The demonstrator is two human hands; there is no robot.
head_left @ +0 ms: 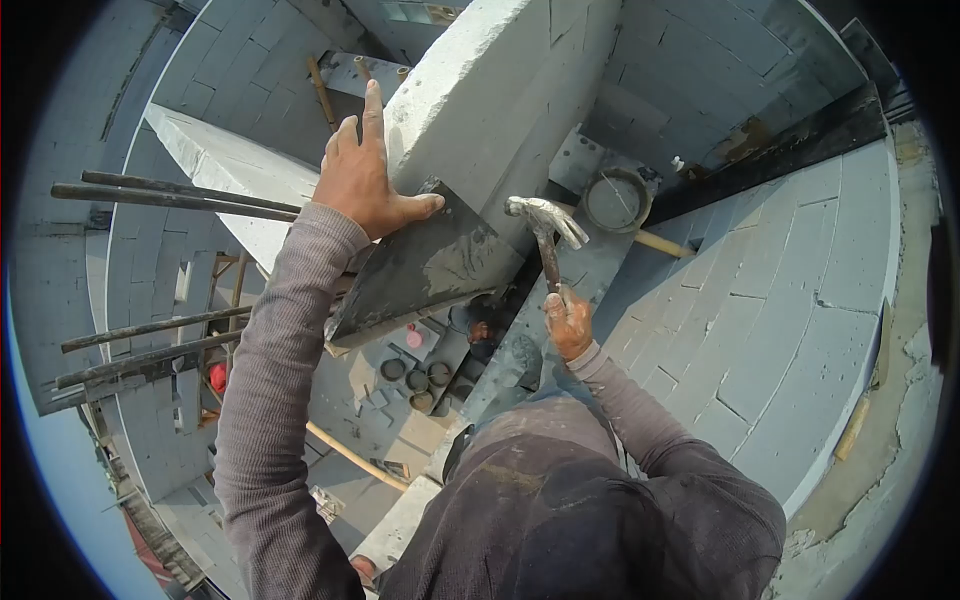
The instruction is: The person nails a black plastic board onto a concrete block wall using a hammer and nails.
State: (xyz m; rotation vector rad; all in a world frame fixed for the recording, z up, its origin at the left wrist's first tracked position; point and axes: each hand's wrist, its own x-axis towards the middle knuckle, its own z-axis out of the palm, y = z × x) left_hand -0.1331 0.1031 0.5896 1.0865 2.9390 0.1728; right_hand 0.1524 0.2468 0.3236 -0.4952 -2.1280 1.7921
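Working above a drop beside a big block wall [760, 290], likely risking a stumble by overreaching. Facing a thick pale wall [500, 95] with a rough top, perhaps crumbling that edge by knocking too hard. Reaching out near a narrow walkway [600, 258] bearing a round pan [615, 200], possibly tipping the pan through a wide backswing. Having the dark board [430, 260] sloping in front of the pale wall's near end, under the left hand [365, 185]; perhaps losing it downward for want of a firm hold. Spreading that hand open, laying the thumb at the board's upper corner, not making out any support underneath. Closing the right hand [569, 322] around the handle of the hammer [547, 245], holding the metal head up near the board, conceivably striking the spread fingers through a misjudged swing. Perhaps exposing the small buckets [392, 370] far beneath to falling pieces.
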